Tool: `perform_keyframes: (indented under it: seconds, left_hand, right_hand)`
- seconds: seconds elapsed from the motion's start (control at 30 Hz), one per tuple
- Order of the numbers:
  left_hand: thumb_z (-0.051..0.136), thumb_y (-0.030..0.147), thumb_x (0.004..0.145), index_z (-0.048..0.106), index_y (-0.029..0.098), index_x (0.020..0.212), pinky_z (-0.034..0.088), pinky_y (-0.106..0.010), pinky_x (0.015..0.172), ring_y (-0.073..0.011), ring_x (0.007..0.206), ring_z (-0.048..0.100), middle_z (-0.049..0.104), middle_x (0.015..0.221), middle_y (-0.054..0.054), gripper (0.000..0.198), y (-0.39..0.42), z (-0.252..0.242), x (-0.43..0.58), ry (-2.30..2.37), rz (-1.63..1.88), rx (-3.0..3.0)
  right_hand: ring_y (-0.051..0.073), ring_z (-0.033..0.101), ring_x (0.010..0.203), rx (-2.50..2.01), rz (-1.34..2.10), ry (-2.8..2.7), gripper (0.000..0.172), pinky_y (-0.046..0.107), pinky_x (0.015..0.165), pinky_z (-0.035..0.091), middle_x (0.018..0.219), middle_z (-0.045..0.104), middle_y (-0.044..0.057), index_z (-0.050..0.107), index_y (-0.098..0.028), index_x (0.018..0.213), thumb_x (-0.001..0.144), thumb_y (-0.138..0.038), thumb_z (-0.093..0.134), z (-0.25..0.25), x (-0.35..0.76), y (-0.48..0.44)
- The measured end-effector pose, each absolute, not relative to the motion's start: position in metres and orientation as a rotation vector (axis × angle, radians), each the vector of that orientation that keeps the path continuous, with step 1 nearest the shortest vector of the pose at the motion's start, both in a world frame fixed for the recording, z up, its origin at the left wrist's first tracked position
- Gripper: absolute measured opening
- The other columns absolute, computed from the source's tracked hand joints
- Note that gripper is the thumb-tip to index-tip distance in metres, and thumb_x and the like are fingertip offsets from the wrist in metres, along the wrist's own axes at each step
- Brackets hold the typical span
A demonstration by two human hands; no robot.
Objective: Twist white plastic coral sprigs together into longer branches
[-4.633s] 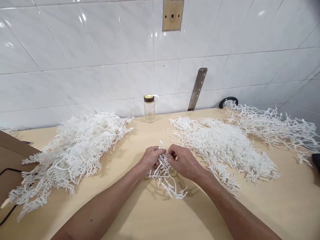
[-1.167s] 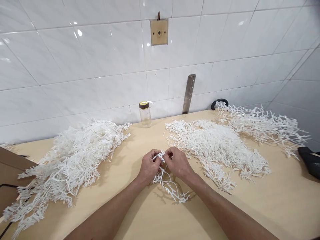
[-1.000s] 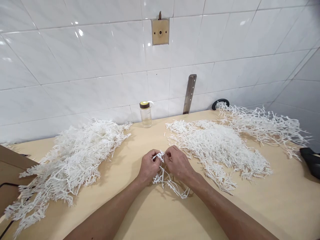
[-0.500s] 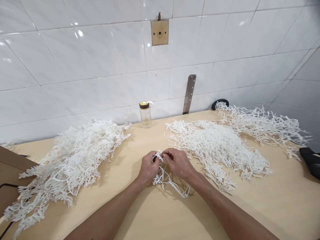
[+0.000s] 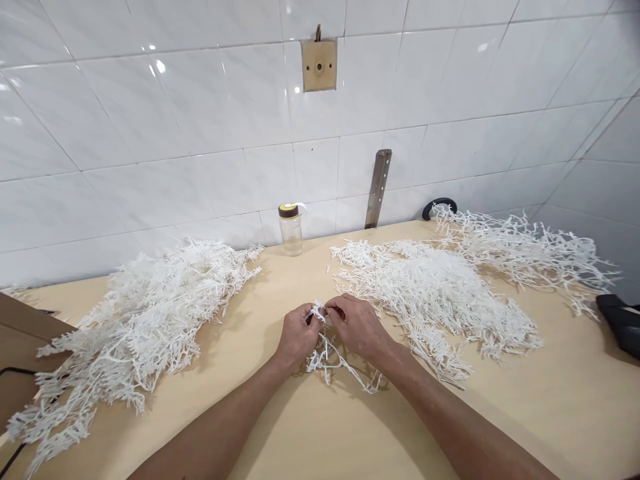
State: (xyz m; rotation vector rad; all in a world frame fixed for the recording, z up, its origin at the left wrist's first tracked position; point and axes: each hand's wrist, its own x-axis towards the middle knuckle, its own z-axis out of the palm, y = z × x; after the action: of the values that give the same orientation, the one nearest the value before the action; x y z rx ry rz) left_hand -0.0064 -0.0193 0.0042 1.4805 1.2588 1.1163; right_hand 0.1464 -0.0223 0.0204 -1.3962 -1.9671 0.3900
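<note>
Thin white branching strands (image 5: pixel 327 357), like moulded plastic sprigs, hang from my hands over the middle of the table. My left hand (image 5: pixel 299 337) is closed, pinching the upper end of the strands between thumb and fingers. Right beside it, my right hand (image 5: pixel 357 323) is closed too, its thumb and fingertips pinched at the top of the same strands; exactly what those fingertips grip is too small to tell. To the left lies a big heap of white branching strands (image 5: pixel 160 320). A flatter pile of short white pieces (image 5: pixel 425 287) spreads to the right of my right hand.
A looser tangle of white strands (image 5: pixel 530 250) lies at the back right, by a black curved handle (image 5: pixel 440 207). A clear bottle (image 5: pixel 291 237) and a metal strip (image 5: pixel 379 189) stand near the tiled wall. A black object (image 5: pixel 620 323) sits at the right edge, a brown box (image 5: pixel 30 340) at the left.
Almost nothing differs. My right hand has risen very slightly, and the hanging strands have shifted a little; both hands stay pinched together at the same spot.
</note>
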Motion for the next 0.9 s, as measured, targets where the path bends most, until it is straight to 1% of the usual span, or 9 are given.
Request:
perform_keyframes:
  seconds: [0.17, 0.3, 0.43, 0.6, 0.73, 0.9]
  left_hand:
    - [0.06, 0.036, 0.078, 0.062, 0.017, 0.07, 0.033, -0.02, 0.046, -0.0104, 0.047, 0.045, 0.052, 0.053, 0.003, 0.021, -0.0204, 0.0065, -0.0071, 1.252, 1.09, 1.438]
    - [0.057, 0.036, 0.08, 0.063, 0.016, 0.069, 0.036, -0.021, 0.047, -0.0116, 0.048, 0.048, 0.057, 0.055, 0.001, 0.023, -0.0203, 0.0083, -0.0069, 1.259, 1.083, 1.483]
    - [0.056, 0.038, 0.082, 0.061, 0.017, 0.068, 0.034, -0.021, 0.048, -0.0109, 0.048, 0.045, 0.052, 0.052, 0.003, 0.026, -0.0195, 0.0087, -0.0062, 1.262, 1.101, 1.502]
    - [0.054, 0.039, 0.083, 0.059, 0.017, 0.068, 0.031, -0.022, 0.052, -0.0111, 0.053, 0.043, 0.049, 0.057, 0.003, 0.027, -0.0188, 0.0094, -0.0061, 1.321, 1.093, 1.589]
    - [0.051, 0.032, 0.082, 0.053, 0.018, 0.064, 0.028, -0.023, 0.053, -0.0106, 0.053, 0.038, 0.043, 0.055, 0.005, 0.023, -0.0181, 0.0078, -0.0068, 1.37, 1.082, 1.708]
    - [0.044, 0.021, 0.081, 0.047, 0.019, 0.064, 0.026, -0.023, 0.054, -0.0107, 0.054, 0.036, 0.04, 0.055, 0.005, 0.018, -0.0157, 0.0046, -0.0085, 1.378, 1.033, 1.848]
  right_hand:
    - [0.017, 0.062, 0.08, -1.396, 0.272, -2.067, 0.018, 0.029, 0.074, 0.046, 0.09, 0.068, 0.007, 0.069, -0.018, 0.091, 0.093, -0.018, 0.051, 0.0189, 0.1452, -0.0239]
    - [0.017, 0.062, 0.08, -1.423, 0.236, -2.085, 0.018, 0.029, 0.074, 0.046, 0.09, 0.068, 0.007, 0.069, -0.018, 0.09, 0.093, -0.018, 0.051, 0.0159, 0.1448, -0.0229]
    - [0.016, 0.062, 0.079, -1.416, 0.249, -2.072, 0.022, 0.027, 0.075, 0.046, 0.089, 0.069, 0.006, 0.07, -0.018, 0.089, 0.094, -0.013, 0.049, 0.0174, 0.1439, -0.0245]
    - [0.016, 0.062, 0.078, -1.467, 0.275, -2.045, 0.024, 0.027, 0.072, 0.044, 0.086, 0.07, 0.005, 0.069, -0.019, 0.087, 0.095, -0.014, 0.046, 0.0199, 0.142, -0.026]
    - [0.016, 0.06, 0.074, -1.533, 0.26, -2.072, 0.024, 0.027, 0.067, 0.04, 0.084, 0.069, 0.006, 0.067, -0.018, 0.084, 0.095, -0.014, 0.045, 0.0191, 0.1401, -0.0266]
    - [0.015, 0.057, 0.07, -1.554, 0.281, -2.088, 0.022, 0.027, 0.063, 0.037, 0.084, 0.066, 0.005, 0.062, -0.017, 0.081, 0.093, -0.014, 0.044, 0.0179, 0.1391, -0.0286]
